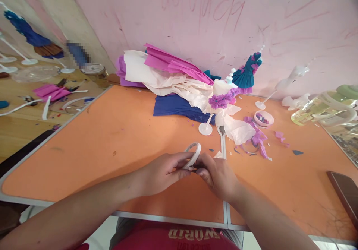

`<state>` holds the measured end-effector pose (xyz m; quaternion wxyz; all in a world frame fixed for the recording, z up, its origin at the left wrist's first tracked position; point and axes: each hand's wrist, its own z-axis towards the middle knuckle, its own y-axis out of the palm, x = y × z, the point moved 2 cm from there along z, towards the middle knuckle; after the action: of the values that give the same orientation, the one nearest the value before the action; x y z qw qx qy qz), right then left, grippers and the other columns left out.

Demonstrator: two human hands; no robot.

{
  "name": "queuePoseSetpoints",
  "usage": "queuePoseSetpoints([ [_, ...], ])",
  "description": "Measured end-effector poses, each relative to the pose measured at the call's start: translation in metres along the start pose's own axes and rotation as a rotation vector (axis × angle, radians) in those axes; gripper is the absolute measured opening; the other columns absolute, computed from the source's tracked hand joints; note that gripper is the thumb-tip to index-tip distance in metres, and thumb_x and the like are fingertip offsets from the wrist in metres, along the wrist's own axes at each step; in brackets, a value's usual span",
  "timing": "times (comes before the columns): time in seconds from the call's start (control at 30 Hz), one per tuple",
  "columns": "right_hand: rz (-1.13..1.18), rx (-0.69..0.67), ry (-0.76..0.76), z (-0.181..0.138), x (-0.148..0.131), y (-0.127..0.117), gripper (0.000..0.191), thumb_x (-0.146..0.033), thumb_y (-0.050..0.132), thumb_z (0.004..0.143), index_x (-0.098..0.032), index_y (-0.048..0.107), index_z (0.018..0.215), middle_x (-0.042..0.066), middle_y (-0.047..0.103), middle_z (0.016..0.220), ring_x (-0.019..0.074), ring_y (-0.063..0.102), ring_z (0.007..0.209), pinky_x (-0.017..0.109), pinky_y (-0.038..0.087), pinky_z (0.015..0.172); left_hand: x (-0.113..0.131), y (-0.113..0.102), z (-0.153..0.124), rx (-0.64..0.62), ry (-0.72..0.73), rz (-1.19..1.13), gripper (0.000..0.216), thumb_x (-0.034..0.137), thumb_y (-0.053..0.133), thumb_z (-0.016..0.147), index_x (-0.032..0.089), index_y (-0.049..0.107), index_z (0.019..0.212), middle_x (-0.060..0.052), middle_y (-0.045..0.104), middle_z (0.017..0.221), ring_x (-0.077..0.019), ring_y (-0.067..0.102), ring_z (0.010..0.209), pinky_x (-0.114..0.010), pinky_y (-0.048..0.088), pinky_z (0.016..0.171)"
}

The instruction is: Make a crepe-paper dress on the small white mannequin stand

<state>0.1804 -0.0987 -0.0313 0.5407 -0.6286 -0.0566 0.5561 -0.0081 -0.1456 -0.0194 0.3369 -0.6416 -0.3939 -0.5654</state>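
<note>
- Above the front of the orange table [97, 142], just left of the metal seam [225, 190], a narrow white tape roll [197, 154] is held tilted between the two hands.
- The left hand [167, 170] grasps the roll, its fingers passing inside the ring and its thumb below.
- The right hand [219, 175] is curled, thumb and fingers at the roll's lower right edge; whether it grips a tape end, I cannot tell.
- Beyond the hands stands a small white dress form [205, 129] wearing cream paper and a band of purple paper flowers [220, 101].
- Behind and left of it lie blue paper [179, 106], cream paper [170, 83] and pink sheets [173, 63].
- To its right, a teal dress [246, 75] leans near the wall.
- Nearer, purple scraps [261, 138] lie beside a small bowl [257, 121].
- At the far right rests a greenish jug [310, 110].
</note>
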Motion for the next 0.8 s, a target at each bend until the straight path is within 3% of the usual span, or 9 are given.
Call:
queuePoseSetpoints([
  [0.13,0.084,-0.015,0.041,0.0,-0.001,0.007,0.05,-0.061,0.028,0.101,-0.019,0.055,0.109,0.01,0.075,0.097,0.0206,0.072,0.076,0.029,0.05,0.064,-0.003,0.0,0.001,0.042,0.012,-0.025,0.034,0.032,0.055,0.098,0.024,0.06,0.131,-0.006,0.068,0.127,-0.0216,0.065,0.118,-0.034,0.049,0.105],
  [0.57,-0.03,0.135,0.057,-0.003,0.001,0.018,0.02,-0.041,0.045,0.101,-0.021,0.048,0.102,0.007,0.076,0.088,0.0215,0.073,0.076,0.029,0.048,0.063,-0.004,0.001,0.001,0.095,-0.025,-0.067,0.035,0.032,0.057,0.098,0.023,0.057,0.132,-0.004,0.069,0.122,-0.0183,0.067,0.112,-0.031,0.05,0.102],
  [0.8,-0.257,0.28,-0.037,-0.002,-0.001,0.016,0.026,-0.043,0.042,0.103,-0.019,0.051,0.097,0.001,0.072,0.071,0.0163,0.066,0.057,0.026,0.038,0.05,-0.007,0.001,0.0,0.102,-0.022,-0.081,0.035,0.033,0.057,0.098,0.024,0.057,0.132,-0.003,0.07,0.122,-0.0176,0.066,0.114,-0.029,0.05,0.103],
])
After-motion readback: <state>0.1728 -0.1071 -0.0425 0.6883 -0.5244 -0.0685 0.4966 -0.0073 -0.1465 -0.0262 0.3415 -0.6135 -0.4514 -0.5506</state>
